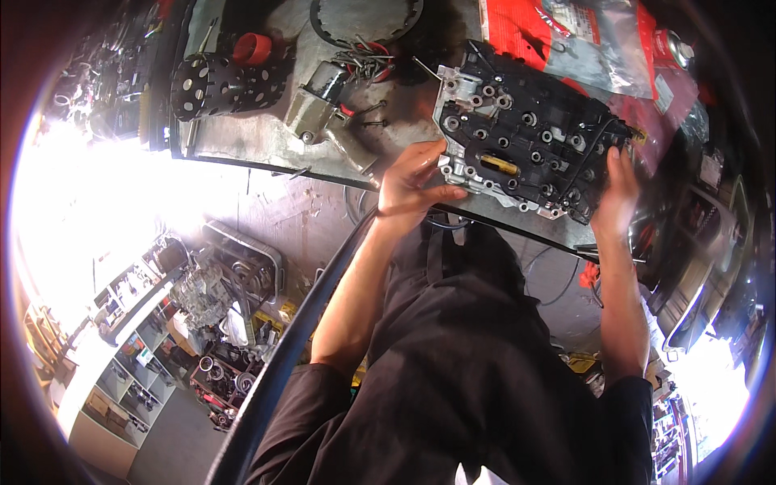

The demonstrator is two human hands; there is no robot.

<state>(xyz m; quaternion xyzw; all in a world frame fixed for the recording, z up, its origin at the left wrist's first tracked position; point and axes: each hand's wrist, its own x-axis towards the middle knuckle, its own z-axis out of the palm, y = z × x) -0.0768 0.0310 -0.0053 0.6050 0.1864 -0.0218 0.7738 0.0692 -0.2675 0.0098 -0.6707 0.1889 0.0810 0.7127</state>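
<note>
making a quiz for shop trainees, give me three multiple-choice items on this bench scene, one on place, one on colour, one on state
1. Where does the perforated black drum lie?
A. far left of the workbench
B. under the valve body
C. on the floor

2. What colour is the cap beside that drum?
A. blue
B. red
C. white

3. How is the valve body handled?
A. untouched
B. one hand only
C. both hands grip its ends

Key: 1 A, it sits at the bench's left end; 2 B, the cap is plainly red; 3 C, the left hand and right hand each clasp an end.

Red-and-clear plastic package (582, 36) flat on bench's far right, red spray can (672, 47) with label beside it
</note>
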